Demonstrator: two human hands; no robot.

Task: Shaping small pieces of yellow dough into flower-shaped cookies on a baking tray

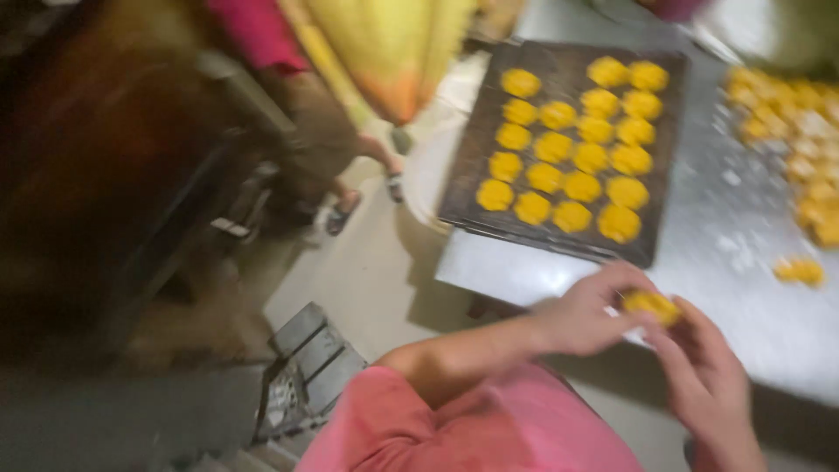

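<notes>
My left hand (585,310) and my right hand (708,376) meet at the near edge of a steel table (734,253), both pinching one yellow dough piece (651,305) between their fingertips. Just beyond them lies a dark baking tray (664,166) filled with several rows of round yellow dough pieces (568,157). The whole view is blurred by motion.
Several more yellow dough pieces (786,122) lie loose on the table at the right, with a small one (800,271) nearer me. Another person in pink and yellow clothing (350,79) stands at the far side. A dark slatted stool (306,367) sits on the floor at my left.
</notes>
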